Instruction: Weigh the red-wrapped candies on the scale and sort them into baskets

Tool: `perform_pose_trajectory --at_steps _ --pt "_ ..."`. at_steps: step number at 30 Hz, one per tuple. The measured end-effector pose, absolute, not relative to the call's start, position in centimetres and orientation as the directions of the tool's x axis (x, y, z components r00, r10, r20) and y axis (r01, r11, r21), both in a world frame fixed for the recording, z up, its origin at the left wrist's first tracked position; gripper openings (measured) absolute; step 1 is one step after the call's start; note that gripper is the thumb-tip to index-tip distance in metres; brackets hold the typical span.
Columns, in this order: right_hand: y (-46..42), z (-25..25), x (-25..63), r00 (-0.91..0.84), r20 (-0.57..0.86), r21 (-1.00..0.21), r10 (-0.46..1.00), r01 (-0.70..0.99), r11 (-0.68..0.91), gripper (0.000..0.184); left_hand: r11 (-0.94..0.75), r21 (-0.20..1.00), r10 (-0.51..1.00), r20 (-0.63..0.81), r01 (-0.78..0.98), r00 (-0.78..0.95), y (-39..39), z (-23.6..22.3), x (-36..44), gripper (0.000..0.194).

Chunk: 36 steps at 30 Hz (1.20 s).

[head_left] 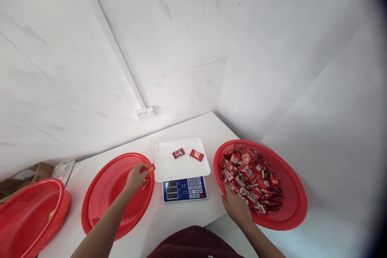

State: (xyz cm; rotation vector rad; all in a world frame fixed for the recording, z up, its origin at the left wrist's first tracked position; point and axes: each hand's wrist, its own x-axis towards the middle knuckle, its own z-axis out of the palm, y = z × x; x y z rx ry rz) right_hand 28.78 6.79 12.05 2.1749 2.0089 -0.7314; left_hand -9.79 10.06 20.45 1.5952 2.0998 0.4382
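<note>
My left hand [138, 178] is over the near-empty red basket [87, 205] on the left, pinching a small red wrapped sweet [152, 167] by the white weighing pan's left edge. Another red packet [145, 184] lies in that basket below the hand. On the white pan [169, 171] of the scale rest two red wrapped sweets, one dark red [178, 153] and one brighter [196, 155]. My right hand [237, 207] grips the near left rim of the right red basket [298, 205], its fingertips partly hidden inside. Many red wrapped sweets [250, 177] fill that basket.
The scale's blue keypad panel [185, 189] faces me below the pan. A third red basket [57, 225] stands at far left, with a cardboard box [36, 173] behind it. White walls border the white table [169, 225]; a power socket [145, 113] sits at the back.
</note>
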Motion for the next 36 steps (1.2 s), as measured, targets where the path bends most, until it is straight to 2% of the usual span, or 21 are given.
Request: perform_pose_trajectory --at_steps 3,6,8,10,12,15,20,27,30,34,36 --pt "6.8 11.9 28.8 0.014 -0.412 -0.248 0.911 0.96 -0.128 0.051 0.358 0.452 0.93 -0.252 0.817 -0.268 7.7 20.5 -13.1 0.037" --pt "6.8 11.8 28.8 0.009 -0.415 -0.247 0.91 0.961 -0.122 0.052 0.364 0.292 0.922 -0.247 0.885 -0.298 7.4 20.1 -13.4 0.046" --pt "6.8 11.8 28.7 -0.001 -0.407 -0.247 0.913 0.963 -0.11 0.052 0.297 0.197 0.946 -0.195 0.934 -0.259 8.6 19.8 -11.7 0.045" --pt "6.8 11.9 28.7 -0.006 -0.4 -0.244 0.917 0.965 -0.1 0.052 0.168 0.155 0.977 -0.16 0.973 -0.143 10.8 19.4 -9.0 0.044" --pt "6.8 12.0 28.6 0.006 -0.4 -0.236 0.916 0.966 -0.109 0.052 0.028 0.175 0.984 -0.176 0.984 0.003 13.5 18.7 -5.7 0.042" --pt "6.8 12.3 28.5 0.027 -0.416 -0.235 0.909 0.963 -0.136 0.051 -0.082 0.214 0.972 -0.2 0.973 0.126 17.3 17.2 -1.3 0.044" --pt "6.8 12.9 28.4 0.031 -0.395 -0.252 0.918 0.958 -0.141 0.052 -0.096 0.199 0.96 -0.241 0.975 0.144 20.8 15.4 2.2 0.042" --pt "6.8 12.8 28.4 0.049 -0.382 -0.242 0.923 0.959 -0.151 0.05 -0.112 0.188 0.941 -0.297 0.976 0.165 22.1 15.8 2.6 0.051" --pt "6.7 12.5 28.4 0.054 -0.377 -0.244 0.925 0.957 -0.156 0.05 -0.165 0.206 0.927 -0.301 0.964 0.223 22.5 15.9 4.0 0.054" --pt "6.7 12.2 28.5 0.061 -0.374 -0.239 0.925 0.958 -0.159 0.05 -0.269 0.215 0.894 -0.306 0.939 0.327 22.3 15.7 6.9 0.069" --pt "6.7 12.1 28.5 0.06 -0.371 -0.239 0.927 0.958 -0.157 0.05 -0.298 0.218 0.876 -0.323 0.929 0.357 22.0 15.6 8.0 0.068"
